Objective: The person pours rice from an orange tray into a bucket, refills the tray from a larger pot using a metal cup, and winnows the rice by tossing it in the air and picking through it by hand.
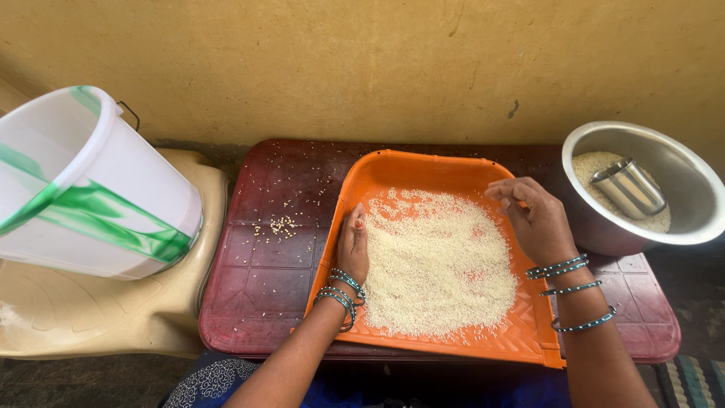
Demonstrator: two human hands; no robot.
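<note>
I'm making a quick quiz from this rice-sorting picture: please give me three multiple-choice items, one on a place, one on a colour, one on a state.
1. Where is the steel cup?
A. On the maroon stool
B. In the steel bowl, on rice
C. In the bucket

2. What colour is the tray holding the spread rice?
A. Orange
B. Blue
C. White

3. How does the left hand stand?
A. Gripping the bucket handle
B. Lifted well clear of the tray
C. Resting edge-down on the tray at the rice's left edge

Answers:
1 B: the steel cup lies tilted inside the steel bowl.
2 A: the tray is orange under the rice.
3 C: the left hand sits on the tray against the rice, while the right hand hovers, fingers curled, over the right side.
</note>
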